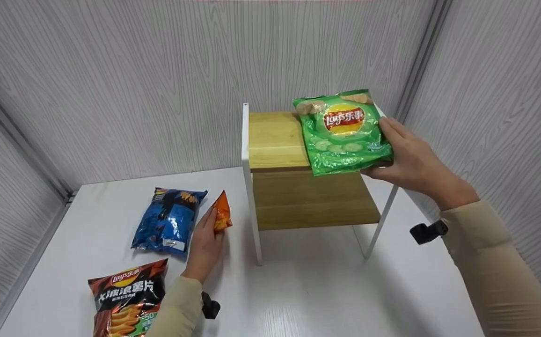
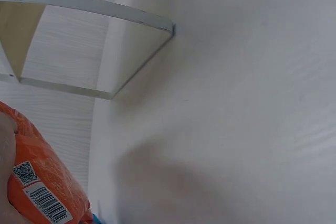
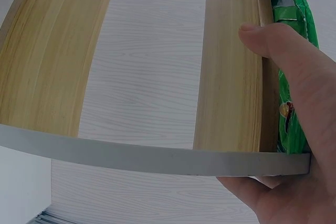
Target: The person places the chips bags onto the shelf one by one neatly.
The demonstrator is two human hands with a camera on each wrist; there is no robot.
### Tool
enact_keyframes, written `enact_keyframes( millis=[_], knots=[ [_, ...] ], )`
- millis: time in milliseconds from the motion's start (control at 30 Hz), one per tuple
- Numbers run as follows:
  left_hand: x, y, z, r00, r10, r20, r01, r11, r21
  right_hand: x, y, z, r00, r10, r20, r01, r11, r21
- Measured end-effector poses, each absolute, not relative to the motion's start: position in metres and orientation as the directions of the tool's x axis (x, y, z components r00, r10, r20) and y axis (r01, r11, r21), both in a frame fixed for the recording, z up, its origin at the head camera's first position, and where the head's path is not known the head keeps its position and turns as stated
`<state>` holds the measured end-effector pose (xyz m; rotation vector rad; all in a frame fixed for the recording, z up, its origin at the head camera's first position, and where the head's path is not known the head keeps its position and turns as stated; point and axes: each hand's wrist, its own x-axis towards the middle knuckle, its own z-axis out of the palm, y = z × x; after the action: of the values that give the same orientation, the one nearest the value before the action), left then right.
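Observation:
My left hand grips an orange snack bag just left of the small two-tier shelf. In the left wrist view the orange bag shows a printed barcode. A green Lay's chip bag lies face up over the right part of the top board, its lower edge overhanging the front. My right hand grips the shelf's upper right corner, beside the green bag. In the right wrist view the thumb lies below the board at its front edge, and the fingers pass outside the white side frame.
A blue chip bag lies on the white table, left of my left hand. Nearer to me is a black and red Lay's bag, partly covered by my left sleeve. A lower wooden board spans the shelf. Grey wood-grain walls enclose the table.

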<state>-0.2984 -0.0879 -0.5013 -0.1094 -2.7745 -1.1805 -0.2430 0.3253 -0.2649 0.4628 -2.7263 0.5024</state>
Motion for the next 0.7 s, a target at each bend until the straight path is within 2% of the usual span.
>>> enact_keyframes(
  millis=[333, 700],
  knots=[
    [-0.294, -0.097, -0.462, -0.949, 0.040, 0.313, 0.255, 0.680, 0.688, -0.242, 0.324, -0.265, -0.899, -0.246, 0.363, -0.362, 0.883, -0.297],
    [-0.295, -0.106, -0.410, -0.858, 0.090, 0.505, 0.419, 0.692, 0.588, -0.241, 0.324, -0.265, -0.905, -0.232, 0.357, -0.344, 0.892, -0.293]
  ],
)
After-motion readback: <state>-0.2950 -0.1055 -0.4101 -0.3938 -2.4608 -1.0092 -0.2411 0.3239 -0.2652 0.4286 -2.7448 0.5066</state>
